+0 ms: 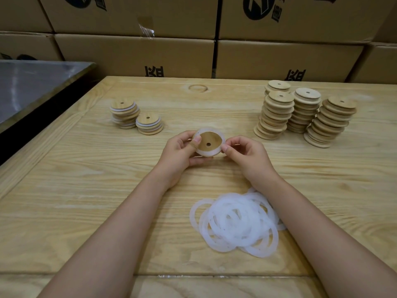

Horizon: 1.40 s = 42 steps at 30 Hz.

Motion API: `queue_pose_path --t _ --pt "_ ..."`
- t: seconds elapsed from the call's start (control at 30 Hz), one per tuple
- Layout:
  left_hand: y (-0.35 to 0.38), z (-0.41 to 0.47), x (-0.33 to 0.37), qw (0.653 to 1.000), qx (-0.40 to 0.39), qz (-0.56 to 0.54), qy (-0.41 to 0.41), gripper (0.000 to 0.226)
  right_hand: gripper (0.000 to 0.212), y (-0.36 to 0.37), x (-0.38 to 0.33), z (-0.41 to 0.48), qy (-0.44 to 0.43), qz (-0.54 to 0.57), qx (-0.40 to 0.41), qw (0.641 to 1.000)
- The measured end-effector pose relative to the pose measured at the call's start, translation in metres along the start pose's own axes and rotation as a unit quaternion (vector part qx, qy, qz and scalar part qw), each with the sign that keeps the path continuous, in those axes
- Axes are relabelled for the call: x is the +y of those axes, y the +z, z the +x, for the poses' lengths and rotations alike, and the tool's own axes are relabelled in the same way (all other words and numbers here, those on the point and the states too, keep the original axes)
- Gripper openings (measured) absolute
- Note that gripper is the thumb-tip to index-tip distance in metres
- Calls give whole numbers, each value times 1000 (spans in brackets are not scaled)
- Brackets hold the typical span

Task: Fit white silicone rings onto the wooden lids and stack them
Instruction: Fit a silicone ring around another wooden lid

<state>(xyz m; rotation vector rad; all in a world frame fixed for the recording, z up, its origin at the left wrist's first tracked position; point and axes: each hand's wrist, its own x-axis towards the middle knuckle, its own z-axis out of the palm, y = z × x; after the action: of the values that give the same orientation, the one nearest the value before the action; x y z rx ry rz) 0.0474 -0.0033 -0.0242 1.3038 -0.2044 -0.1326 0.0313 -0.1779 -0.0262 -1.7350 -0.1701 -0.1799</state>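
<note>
Wooden lid (208, 144) held just above mid-desk, between both hands. Round, so no long axis; flat face with its small centre hole tilted up and back toward 6 o'clock. Round the rim, white silicone ring (206, 153), stretched: broad band at the lid's 6 o'clock edge, thinner arc at 12, lapping unevenly over the face.

At the lid's 9 o'clock, left hand (182, 151): thumb laid on the ring at the upper left edge, fingers curled underneath, cradling the lid. At 3 o'clock, right hand (247, 155): thumb and forefinger pinching the ring at the rim, other fingers loosely curled. Both forearms bare, reaching in from 7 and 5 o'clock; whether the wrists touch the desk (86, 190), cannot tell.

At 5 o'clock from the lid, heap of loose rings (236, 220), just beside the right forearm. At 10 o'clock, two short stacks of ringed lids (125, 114), touching each other. At 2 o'clock, four stacks of bare lids (305, 110), three tall and leaning, one short behind, packed close. Along 12 o'clock beyond the desk, cardboard boxes (150, 54); at 9 to 10 o'clock, grey metal surface (32, 82).
</note>
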Motion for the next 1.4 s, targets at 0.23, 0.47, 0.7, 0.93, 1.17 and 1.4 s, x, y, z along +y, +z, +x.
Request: queue_pose_path --t 0.23,0.47,0.7,0.93,1.17,1.4 --pt "0 1 3 998 13 -50 -38 21 15 0 -3 1 56 48 -10 997" --pt "2 2 3 994 24 -82 -75 23 15 1 -6 1 84 46 -36 995" --pt "3 2 8 991 45 -45 -115 21 15 6 -7 -3 4 21 41 999" --pt "1 2 13 990 33 -43 -130 21 7 7 -5 -9 -307 -255 69 914" --pt "6 -1 18 984 31 -23 -172 21 2 8 -5 -6 -378 -312 83 868" --pt "11 0 21 970 73 -80 -218 19 6 13 -7 -9 -397 -282 75 870"
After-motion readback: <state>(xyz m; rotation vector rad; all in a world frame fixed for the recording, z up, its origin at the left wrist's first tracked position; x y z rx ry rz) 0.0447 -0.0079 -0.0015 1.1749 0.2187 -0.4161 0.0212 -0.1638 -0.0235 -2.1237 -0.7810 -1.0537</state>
